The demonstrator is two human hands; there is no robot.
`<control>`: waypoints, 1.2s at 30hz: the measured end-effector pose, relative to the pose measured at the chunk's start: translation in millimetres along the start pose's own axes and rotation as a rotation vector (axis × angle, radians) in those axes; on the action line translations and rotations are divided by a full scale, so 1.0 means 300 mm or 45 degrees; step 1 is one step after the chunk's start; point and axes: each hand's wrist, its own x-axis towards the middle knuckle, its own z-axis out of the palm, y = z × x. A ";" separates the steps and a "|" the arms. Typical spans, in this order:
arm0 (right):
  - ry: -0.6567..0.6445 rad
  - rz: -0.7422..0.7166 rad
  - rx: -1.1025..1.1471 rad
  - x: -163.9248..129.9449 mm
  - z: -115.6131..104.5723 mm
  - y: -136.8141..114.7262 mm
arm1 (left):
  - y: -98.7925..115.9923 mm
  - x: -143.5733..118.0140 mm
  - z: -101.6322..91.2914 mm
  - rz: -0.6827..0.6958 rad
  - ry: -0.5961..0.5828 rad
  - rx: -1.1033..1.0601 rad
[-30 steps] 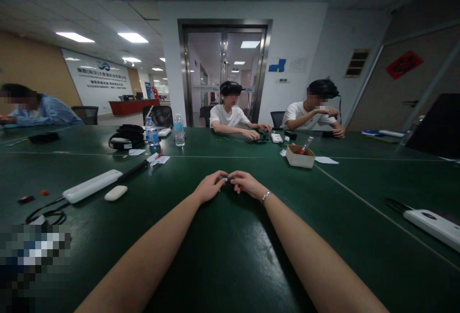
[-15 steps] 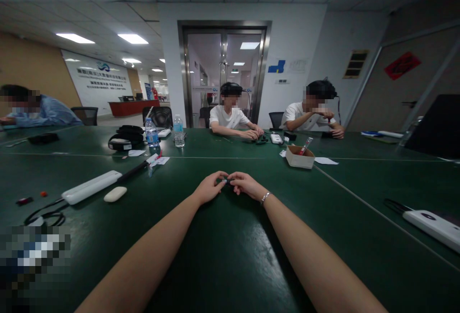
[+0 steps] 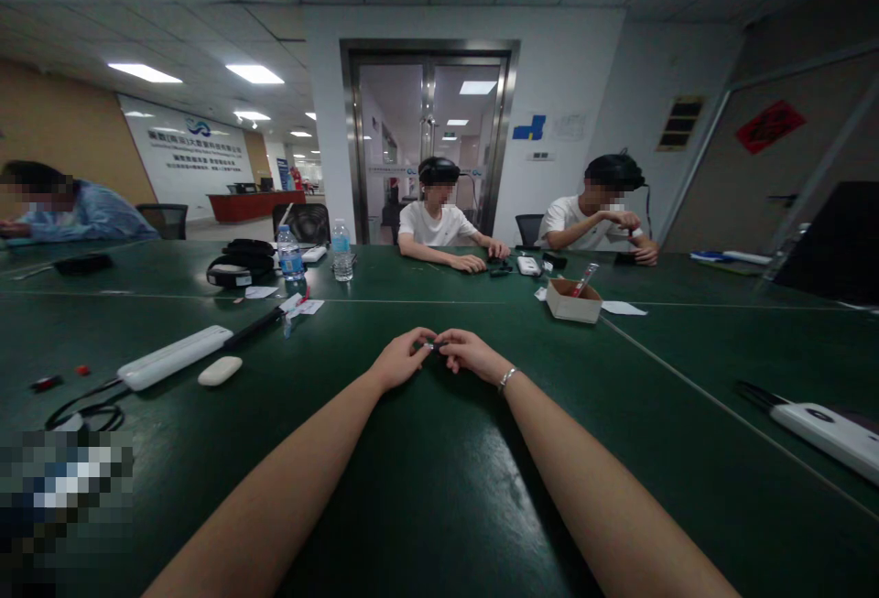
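Both forearms stretched out along the dark green table (image 3: pixel 439 506); left hand (image 3: pixel 398 362) and right hand (image 3: pixel 471 353) meet fingertip to fingertip, each pinching one end of a small dark object (image 3: pixel 435 346) just above the tabletop, probably braced there for steadiness. Object too small to identify. Thin bracelet (image 3: pixel 506 378) on right wrist. White oval case (image 3: pixel 220 370) lies well left. Wall sign's writing unreadable
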 end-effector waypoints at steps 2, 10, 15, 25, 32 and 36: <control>-0.002 0.000 0.001 0.000 0.000 -0.001 | 0.001 0.000 -0.001 0.000 -0.017 -0.011; -0.003 0.000 0.006 -0.001 0.001 -0.002 | 0.012 -0.003 0.000 0.034 0.058 0.018; -0.005 0.005 0.000 -0.001 -0.001 -0.001 | 0.021 -0.007 -0.003 -0.012 0.014 0.004; -0.004 0.007 -0.002 -0.001 -0.001 0.000 | 0.011 -0.006 -0.002 -0.040 -0.029 -0.065; -0.008 -0.002 0.004 -0.003 0.000 -0.001 | -0.008 0.002 0.005 -0.035 -0.013 -0.109; -0.004 -0.009 0.011 0.000 -0.003 0.003 | -0.009 0.002 0.004 -0.051 -0.018 -0.093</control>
